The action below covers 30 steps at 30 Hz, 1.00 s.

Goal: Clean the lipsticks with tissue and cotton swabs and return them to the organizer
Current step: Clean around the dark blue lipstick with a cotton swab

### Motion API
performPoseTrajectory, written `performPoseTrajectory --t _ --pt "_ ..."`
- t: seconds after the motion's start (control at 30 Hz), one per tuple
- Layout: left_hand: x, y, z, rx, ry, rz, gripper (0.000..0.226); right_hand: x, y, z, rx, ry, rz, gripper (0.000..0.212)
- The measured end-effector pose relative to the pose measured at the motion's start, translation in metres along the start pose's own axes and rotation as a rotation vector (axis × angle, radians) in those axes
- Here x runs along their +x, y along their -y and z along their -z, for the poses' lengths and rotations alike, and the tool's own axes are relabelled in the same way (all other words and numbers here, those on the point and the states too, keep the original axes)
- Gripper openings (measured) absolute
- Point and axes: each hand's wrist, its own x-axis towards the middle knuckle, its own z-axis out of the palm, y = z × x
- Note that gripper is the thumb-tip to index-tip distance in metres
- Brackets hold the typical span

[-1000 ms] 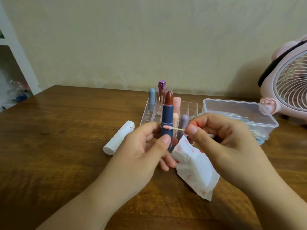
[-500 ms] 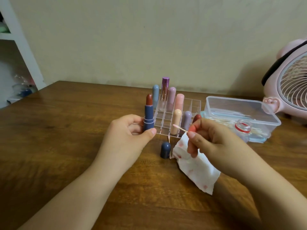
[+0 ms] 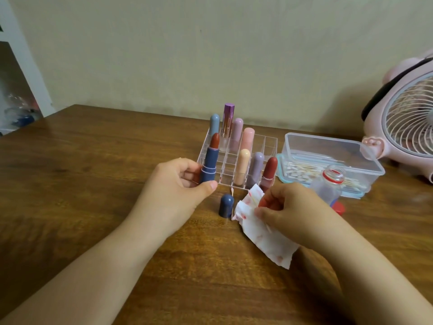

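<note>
My left hand [image 3: 178, 184] grips an open dark-blue lipstick [image 3: 209, 166] upright, its brown-red bullet exposed, just left of the clear organizer [image 3: 270, 143]. The organizer holds several capped lipsticks. The blue cap [image 3: 226, 205] stands on the table in front of it. A used cotton swab [image 3: 232, 191] lies by the cap. My right hand [image 3: 288, 208] pinches a white tissue [image 3: 264, 235] stained with red marks, which lies on the table.
A clear box of cotton swabs [image 3: 332, 148] sits right of the organizer, with a small open bottle [image 3: 330, 184] and its red lid [image 3: 338, 208] in front. A pink fan [image 3: 407, 123] stands at the far right. A white shelf [image 3: 25, 73] is at the left.
My left hand carried the lipstick left, beside the organizer. My right hand let go of the swab, which now lies by the cap, and came down onto the tissue.
</note>
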Motion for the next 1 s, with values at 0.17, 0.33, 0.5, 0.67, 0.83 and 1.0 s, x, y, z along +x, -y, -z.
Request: performPoseTrajectory --t 0.17,0.33,0.5,0.67,0.83,1.0 --pt "0.002 0.007 -0.006 0.127 0.029 -0.004 0.022 0.0 0.002 0.0 0.031 -0.074 0.039 0.013" --pt "0.006 0.011 -0.015 0.242 0.007 -0.008 0.033 -0.001 0.004 0.001 0.044 -0.078 0.057 0.014" --pt "0.01 0.011 -0.02 0.293 -0.03 0.01 0.045 -0.002 0.004 0.001 0.053 -0.061 0.075 0.016" --pt "0.013 0.012 -0.024 0.308 -0.038 0.022 0.044 -0.002 0.004 0.002 0.069 -0.075 0.089 0.012" --pt "0.015 0.014 -0.024 0.334 -0.035 0.022 0.039 -0.001 0.003 0.003 0.065 -0.098 0.105 0.012" --pt "0.012 0.01 -0.023 0.341 -0.051 0.044 0.047 -0.001 0.003 0.002 0.071 -0.111 0.112 0.009"
